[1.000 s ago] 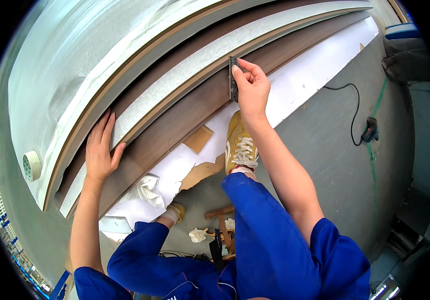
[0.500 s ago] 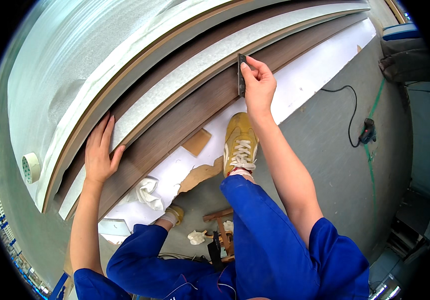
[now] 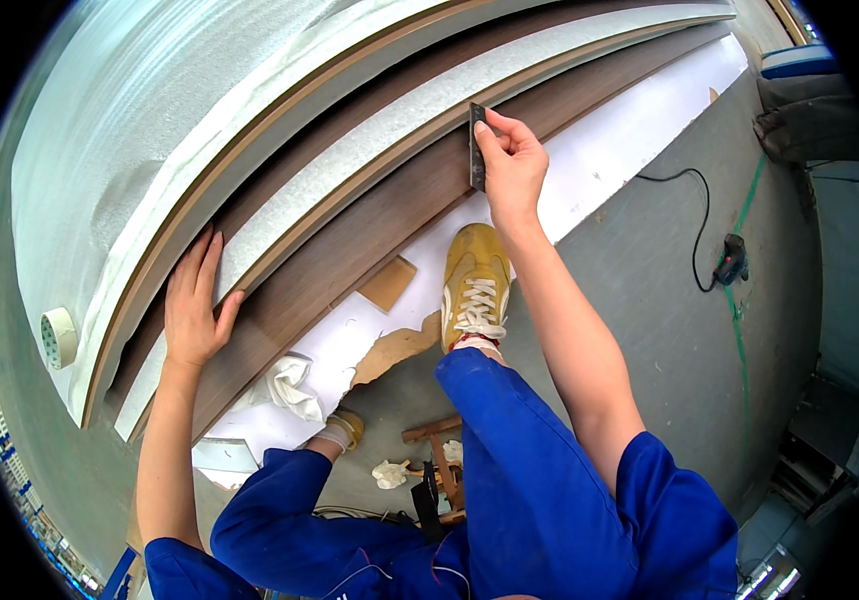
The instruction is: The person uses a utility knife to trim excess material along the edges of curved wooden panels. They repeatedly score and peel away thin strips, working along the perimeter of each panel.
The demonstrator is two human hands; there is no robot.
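Tape roll [image 3: 60, 337]: near the film-covered panel's [image 3: 140, 140] lower left corner.
Left hand [image 3: 196, 312]: grip unclosed, fingers slightly apart, laid over the pale strip [image 3: 370, 130] near its lower left end.
White cloth [image 3: 295, 388]: crumpled near the white sheet's [image 3: 600, 165] lower left corner.
Cardboard square [image 3: 388, 284]: along the brown panel's [image 3: 380, 210] lower edge.
Dark block [image 3: 478, 150]: over the brown panel, upper end at the pale strip's lower edge.
Right hand [image 3: 516, 170]: grip pinched on the dark block.
Power tool [image 3: 733, 262]: on the floor [image 3: 650, 310], beyond the sheet's right edge.
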